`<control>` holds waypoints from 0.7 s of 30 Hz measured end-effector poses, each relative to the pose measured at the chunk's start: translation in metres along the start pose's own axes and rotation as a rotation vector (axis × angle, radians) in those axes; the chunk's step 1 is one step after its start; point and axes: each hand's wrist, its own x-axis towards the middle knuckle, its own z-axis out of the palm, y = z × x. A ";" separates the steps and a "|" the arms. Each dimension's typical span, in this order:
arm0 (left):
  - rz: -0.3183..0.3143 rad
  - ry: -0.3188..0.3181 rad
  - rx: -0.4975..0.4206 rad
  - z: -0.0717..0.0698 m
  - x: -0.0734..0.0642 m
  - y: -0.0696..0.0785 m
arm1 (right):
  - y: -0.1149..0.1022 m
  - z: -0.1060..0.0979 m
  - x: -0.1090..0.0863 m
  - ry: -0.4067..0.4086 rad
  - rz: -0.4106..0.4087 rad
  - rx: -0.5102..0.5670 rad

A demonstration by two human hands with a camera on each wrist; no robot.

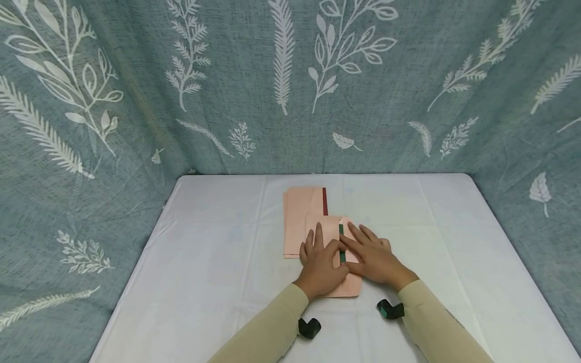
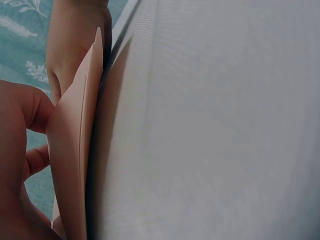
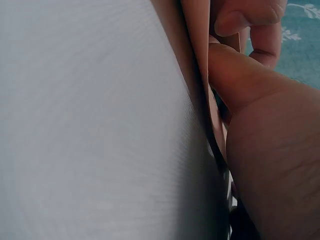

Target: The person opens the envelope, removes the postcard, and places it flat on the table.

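Pink envelope [image 1: 347, 289] lying on the tabletop [image 1: 218, 252], right of centre, both hands on it. Green strip [image 1: 342, 231] runs up its front, between the hands. Upper left part overlaps a pink stack [image 1: 297, 217] behind it; stack has a dark red strip [image 1: 325, 201] at its right edge, layers slightly offset on the left side and at the bottom.

Left hand [image 1: 321, 267]: spread, on the left half of the envelope, outer fingers pointing away from the person, index and thumb reaching toward the green strip. Right hand [image 1: 375, 259]: spread, across the right half, index and thumb tips at the strip, near the left hand's. Left wrist view: fingers touch the paper, edge-on, layered edge showing. Right wrist view: thumb against the paper, partly hidden.

Light sleeves [image 1: 272, 322] on both arms, black device [image 1: 309, 328] at each wrist. Tabletop white, green-blue curtain [image 1: 254, 75] with white leaf print around.
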 end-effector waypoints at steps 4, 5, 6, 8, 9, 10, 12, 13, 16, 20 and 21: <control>0.001 -0.003 -0.009 0.000 0.000 0.000 | 0.000 0.001 -0.002 0.009 0.008 -0.009; 0.001 -0.003 -0.009 0.000 0.000 0.000 | 0.000 0.002 -0.002 0.010 0.011 -0.010; 0.001 -0.004 -0.010 0.000 0.000 0.000 | 0.000 0.002 -0.002 0.013 0.012 -0.012; 0.000 -0.006 -0.010 0.000 0.000 0.000 | 0.001 0.003 -0.002 0.016 0.016 -0.016; 0.000 -0.007 -0.010 0.000 0.000 0.000 | 0.001 0.003 -0.003 0.017 0.018 -0.018; -0.001 -0.007 -0.012 0.000 -0.001 0.000 | 0.001 0.004 -0.003 0.019 0.018 -0.021; 0.002 -0.008 -0.014 -0.001 -0.001 0.001 | 0.001 0.003 -0.003 0.020 0.018 -0.030; 0.003 -0.009 -0.018 -0.001 -0.001 0.001 | 0.000 0.003 -0.003 0.021 0.018 -0.031; 0.007 -0.011 -0.029 -0.002 -0.001 0.002 | -0.001 0.001 -0.003 0.024 0.019 -0.033; 0.004 -0.012 -0.026 -0.002 -0.001 0.002 | -0.001 -0.001 -0.003 0.021 0.027 -0.031; 0.003 -0.014 -0.020 -0.002 -0.001 0.002 | -0.001 -0.002 -0.002 0.016 0.031 -0.031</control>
